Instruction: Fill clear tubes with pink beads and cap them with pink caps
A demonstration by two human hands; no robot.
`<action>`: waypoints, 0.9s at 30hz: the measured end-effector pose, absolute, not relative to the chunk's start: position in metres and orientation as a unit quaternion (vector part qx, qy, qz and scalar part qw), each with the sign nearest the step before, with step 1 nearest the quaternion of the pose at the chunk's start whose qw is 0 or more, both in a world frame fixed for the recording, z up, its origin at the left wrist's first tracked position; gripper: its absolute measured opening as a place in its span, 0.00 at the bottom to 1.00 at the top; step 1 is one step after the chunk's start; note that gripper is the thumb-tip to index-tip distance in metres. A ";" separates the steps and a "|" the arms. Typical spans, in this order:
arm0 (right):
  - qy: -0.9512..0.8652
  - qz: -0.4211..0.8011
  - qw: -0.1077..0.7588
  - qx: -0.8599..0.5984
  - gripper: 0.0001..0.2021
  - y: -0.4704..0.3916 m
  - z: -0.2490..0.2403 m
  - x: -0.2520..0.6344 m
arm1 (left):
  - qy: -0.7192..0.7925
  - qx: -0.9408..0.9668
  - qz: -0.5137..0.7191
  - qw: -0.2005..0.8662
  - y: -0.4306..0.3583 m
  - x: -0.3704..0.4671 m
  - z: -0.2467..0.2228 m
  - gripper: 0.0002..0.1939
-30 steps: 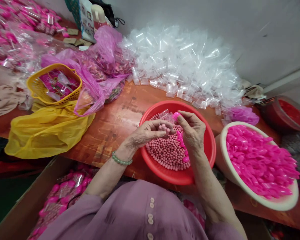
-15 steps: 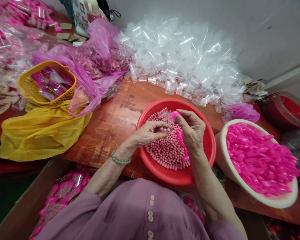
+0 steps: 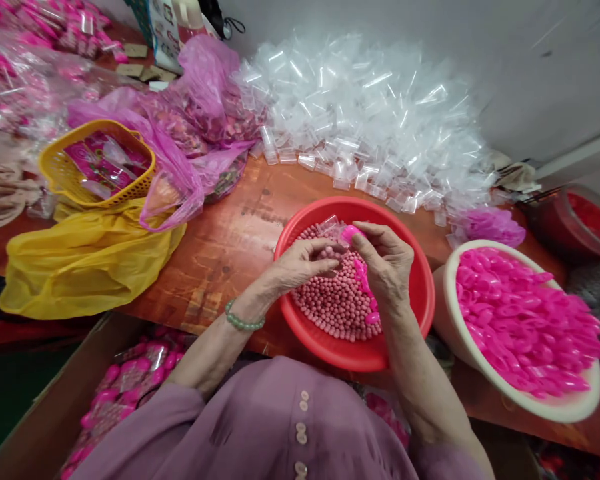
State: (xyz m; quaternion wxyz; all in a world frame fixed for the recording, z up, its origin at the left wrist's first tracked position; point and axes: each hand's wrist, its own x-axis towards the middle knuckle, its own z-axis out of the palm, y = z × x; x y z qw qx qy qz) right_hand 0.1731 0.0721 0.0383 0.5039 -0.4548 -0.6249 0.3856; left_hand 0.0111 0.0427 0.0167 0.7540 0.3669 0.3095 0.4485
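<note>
Right hand (image 3: 391,267): pink cap (image 3: 349,233) pinched between thumb and fingers, above red basin (image 3: 421,280). Left hand (image 3: 297,265): few beads (image 3: 329,253) in curled fingertips, just beside cap. Clear tube (image 3: 331,225) near both, can't tell if joined to cap. Loose pink pieces (image 3: 372,317) lie on beads below. Tips imo: work low over basin so strays land inside, light pinch on cap, feed beads gently, don't squeeze, round ones probably shoot out.

You're in a small packing workshop: clear plastic cases (image 3: 360,120) heaped beyond your hands (image 3: 347,257), pink plastic parts (image 3: 525,320) filling a tub (image 3: 596,393) to their right.
</note>
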 end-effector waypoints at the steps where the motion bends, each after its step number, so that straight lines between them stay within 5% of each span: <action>1: -0.625 0.388 0.505 -0.452 0.12 0.072 0.038 0.173 | 0.307 0.376 0.441 0.755 0.042 0.011 0.017 0.15; 27: -0.666 0.373 0.477 -0.436 0.08 0.077 0.036 0.178 | 0.250 0.327 0.437 0.800 0.045 0.008 0.012 0.20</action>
